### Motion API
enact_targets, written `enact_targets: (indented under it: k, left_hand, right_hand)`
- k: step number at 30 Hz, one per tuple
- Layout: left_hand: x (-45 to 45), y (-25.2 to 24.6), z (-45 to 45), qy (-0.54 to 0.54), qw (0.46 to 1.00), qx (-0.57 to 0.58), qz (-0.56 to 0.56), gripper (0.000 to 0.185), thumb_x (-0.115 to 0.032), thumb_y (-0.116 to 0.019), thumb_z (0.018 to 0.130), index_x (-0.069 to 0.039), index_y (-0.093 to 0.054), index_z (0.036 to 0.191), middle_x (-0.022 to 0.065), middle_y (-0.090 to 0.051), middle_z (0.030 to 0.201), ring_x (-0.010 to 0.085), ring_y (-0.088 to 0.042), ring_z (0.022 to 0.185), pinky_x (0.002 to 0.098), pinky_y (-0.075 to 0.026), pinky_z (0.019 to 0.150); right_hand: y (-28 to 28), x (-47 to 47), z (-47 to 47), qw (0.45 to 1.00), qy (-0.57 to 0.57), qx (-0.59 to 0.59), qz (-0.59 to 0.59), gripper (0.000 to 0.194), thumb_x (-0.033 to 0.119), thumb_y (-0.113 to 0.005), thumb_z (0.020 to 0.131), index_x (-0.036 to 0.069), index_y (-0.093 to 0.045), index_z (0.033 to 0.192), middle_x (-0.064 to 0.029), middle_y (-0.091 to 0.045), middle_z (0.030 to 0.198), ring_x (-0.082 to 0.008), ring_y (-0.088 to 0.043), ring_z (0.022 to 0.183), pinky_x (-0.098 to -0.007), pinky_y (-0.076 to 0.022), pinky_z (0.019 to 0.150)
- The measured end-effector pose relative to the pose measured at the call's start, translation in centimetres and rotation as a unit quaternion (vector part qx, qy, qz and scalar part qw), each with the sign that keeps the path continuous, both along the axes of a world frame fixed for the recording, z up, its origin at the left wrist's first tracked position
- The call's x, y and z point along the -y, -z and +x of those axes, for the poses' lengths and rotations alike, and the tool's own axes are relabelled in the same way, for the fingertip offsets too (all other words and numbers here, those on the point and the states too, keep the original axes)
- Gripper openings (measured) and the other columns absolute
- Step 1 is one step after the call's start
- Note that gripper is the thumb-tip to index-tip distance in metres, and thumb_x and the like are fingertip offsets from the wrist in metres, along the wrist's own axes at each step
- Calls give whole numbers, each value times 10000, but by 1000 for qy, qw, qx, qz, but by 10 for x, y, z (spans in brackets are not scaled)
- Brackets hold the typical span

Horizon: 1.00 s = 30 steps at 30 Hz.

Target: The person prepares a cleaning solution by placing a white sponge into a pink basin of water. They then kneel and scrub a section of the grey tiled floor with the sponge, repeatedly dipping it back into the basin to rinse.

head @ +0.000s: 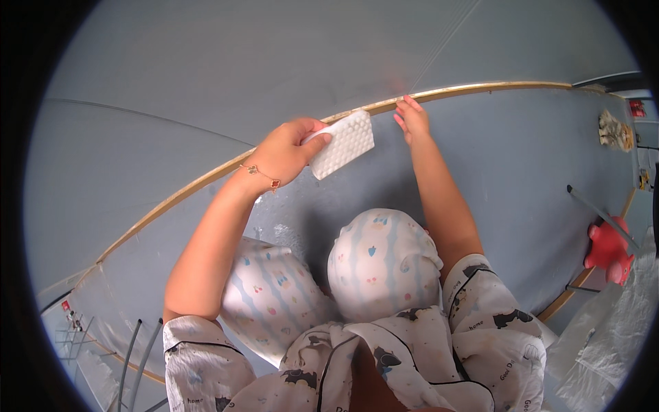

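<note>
My left hand (294,146) grips one end of a white rectangular block with a bumpy, dimpled face (344,145), the thumb on its front. The block is tilted beside a wooden baseboard strip (201,180) that runs between two grey surfaces. To the right of the block, my right hand (413,119) holds nothing; its fingertips touch or almost touch the strip, fingers apart. A bracelet is on my left wrist. Below the hands are my knees in patterned trousers. What the fingers behind the block do is hidden.
At the right lie a red pig-shaped object (609,251), a grey metal tube (602,216), clear plastic sheeting (597,335) and a cat-like figure (615,132). Curved grey tubes (139,360) and a wire rack (74,337) show at the lower left.
</note>
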<state>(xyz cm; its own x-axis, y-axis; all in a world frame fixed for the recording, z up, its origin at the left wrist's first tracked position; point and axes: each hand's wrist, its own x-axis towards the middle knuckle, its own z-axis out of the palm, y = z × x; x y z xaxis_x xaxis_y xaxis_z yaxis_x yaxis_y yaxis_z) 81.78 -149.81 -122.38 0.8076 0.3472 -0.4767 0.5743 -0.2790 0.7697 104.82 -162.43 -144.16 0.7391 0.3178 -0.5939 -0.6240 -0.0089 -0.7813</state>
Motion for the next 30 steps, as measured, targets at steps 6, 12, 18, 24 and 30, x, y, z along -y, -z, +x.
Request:
enact_targets:
  k: [6,12,18,24,30]
  left_hand:
    - [-1,0,6,17,1000,3,5,345,-278,-535,960,-16,-587,1178,24,-634,938,89,-556,832,258,-464,742]
    - [-4,2,9,12,1000,-10,-1,348,-284,-534,960,-17,-590,1174,18,-632,937,87,-553,833,252,-460,741]
    - [-8,13,7,-6,1000,3,-11,365,-289,-534,943,7,-599,1146,85,-657,945,150,-595,870,286,-466,788]
    - [-14,16,11,-12,999,-28,-13,367,-312,-517,964,-23,-585,1179,40,-639,999,105,-574,912,266,-472,807]
    - [-13,16,16,-26,997,-64,-24,371,-317,-517,962,-28,-582,1185,51,-638,1048,116,-584,956,282,-477,844]
  right_hand:
    - [-13,-18,-9,980,35,-66,187,770,-17,-546,863,118,-144,1506,-57,-422,1207,-148,-488,1015,-341,-448,925]
    - [-42,-15,-26,967,38,-60,246,722,-9,-532,861,112,-209,1495,-79,-305,1406,-124,-479,990,-344,-411,948]
    - [-38,5,-43,965,43,-76,247,382,63,-544,883,72,-563,1264,-21,-500,1271,-98,-477,984,-291,-397,884]
    - [-38,0,-44,966,63,-57,243,265,129,-632,884,69,-606,1142,10,-580,1055,-89,-511,908,-285,-417,865]
    - [-40,-29,-35,974,111,-63,189,268,158,-712,842,49,-612,1065,-9,-593,955,-93,-546,842,-271,-513,792]
